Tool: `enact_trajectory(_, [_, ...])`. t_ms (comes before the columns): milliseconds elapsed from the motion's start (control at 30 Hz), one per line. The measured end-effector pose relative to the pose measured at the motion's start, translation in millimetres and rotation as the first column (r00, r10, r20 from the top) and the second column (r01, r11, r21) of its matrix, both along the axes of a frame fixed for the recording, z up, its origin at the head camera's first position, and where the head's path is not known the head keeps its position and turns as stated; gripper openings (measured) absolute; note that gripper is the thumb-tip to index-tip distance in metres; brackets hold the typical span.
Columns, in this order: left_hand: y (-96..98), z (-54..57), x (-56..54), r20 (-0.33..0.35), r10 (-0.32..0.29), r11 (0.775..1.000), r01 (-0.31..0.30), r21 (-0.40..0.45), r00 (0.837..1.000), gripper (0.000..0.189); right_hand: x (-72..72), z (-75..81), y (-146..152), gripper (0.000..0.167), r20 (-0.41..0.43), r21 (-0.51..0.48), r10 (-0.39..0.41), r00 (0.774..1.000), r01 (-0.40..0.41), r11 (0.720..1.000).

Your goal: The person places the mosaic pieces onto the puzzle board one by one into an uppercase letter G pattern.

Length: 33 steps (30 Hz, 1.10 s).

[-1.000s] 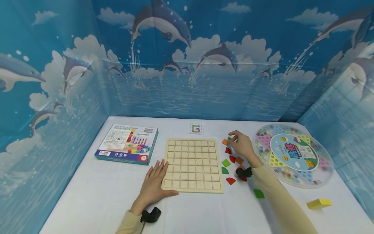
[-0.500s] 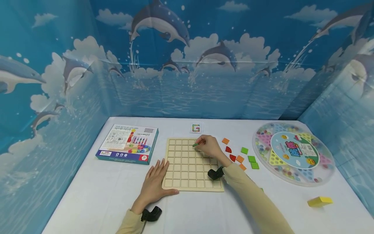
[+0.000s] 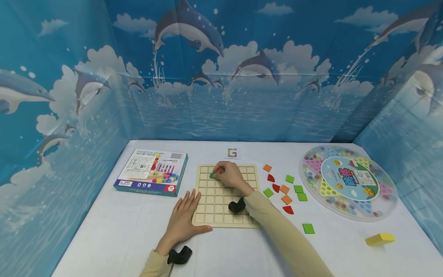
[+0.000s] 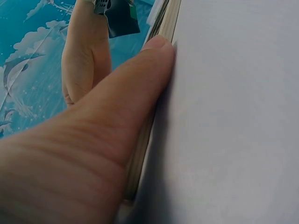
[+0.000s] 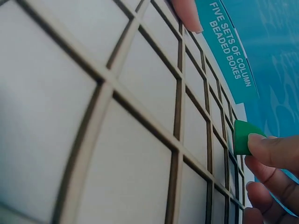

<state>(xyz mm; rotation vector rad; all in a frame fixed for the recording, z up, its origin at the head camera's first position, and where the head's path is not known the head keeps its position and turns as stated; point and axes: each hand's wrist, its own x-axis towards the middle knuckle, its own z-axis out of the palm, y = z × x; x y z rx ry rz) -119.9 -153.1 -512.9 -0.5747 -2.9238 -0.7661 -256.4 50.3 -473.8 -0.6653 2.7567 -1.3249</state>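
A square wooden grid board (image 3: 221, 209) lies on the white table. My right hand (image 3: 229, 174) is over its upper part and pinches a green quarter-circle tile (image 5: 245, 136) between thumb and fingers; in the right wrist view the tile's edge is at the grid, though contact is hard to tell. My left hand (image 3: 185, 219) rests flat at the board's lower left corner, fingers straight. Its thumb (image 4: 140, 70) lies along the board's edge in the left wrist view. A small card (image 3: 233, 152) printed with a coloured G shape lies behind the board.
Right of the board are scattered orange squares (image 3: 286, 199), red quarter-circles (image 3: 288, 210) and green squares (image 3: 308, 229). A boxed bead set (image 3: 152, 173) lies at the left. At the right are a round clear game case (image 3: 313, 200) and a yellow block (image 3: 380, 239).
My right hand has come from the loose tiles at the right onto the board with the green quarter-circle tile, then further left across the top rows. The left hand has stayed in place.
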Motion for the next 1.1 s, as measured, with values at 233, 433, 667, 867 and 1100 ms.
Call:
enact_trajectory(233, [0.0,-1.7,0.2,-0.008,-0.001,1.0,0.001,-0.001,1.0,0.11,-0.7,2.2,-7.4,0.003,0.021,0.078,0.006,1.0,-0.008,0.997])
enact_trajectory(433, [0.3,-2.2,-0.3,-0.01,-0.001,1.0,0.001,-0.005,1.0,0.109,-1.9,2.6,-5.6,0.005,0.0,0.154,0.0,1.0,0.0,0.988])
enact_trajectory(667, [0.0,-2.5,-0.1,-0.005,0.0,1.0,0.0,-0.009,1.0,0.11,-2.4,0.9,-5.9,0.01,0.023,0.203,-0.056,0.998,0.051,0.978])
enact_trajectory(867, [0.2,-3.8,-0.1,-0.006,0.001,1.0,-0.001,-0.016,1.0,0.11,-0.8,1.1,-6.9,0.01,0.015,0.234,-0.083,0.996,0.077,0.969])
enact_trajectory(1100, [0.0,-4.9,-0.3,0.0,0.006,1.0,-0.006,-0.027,1.0,0.11,-2.5,0.6,0.2,0.016,0.022,0.194,0.032,0.999,-0.035,0.98])
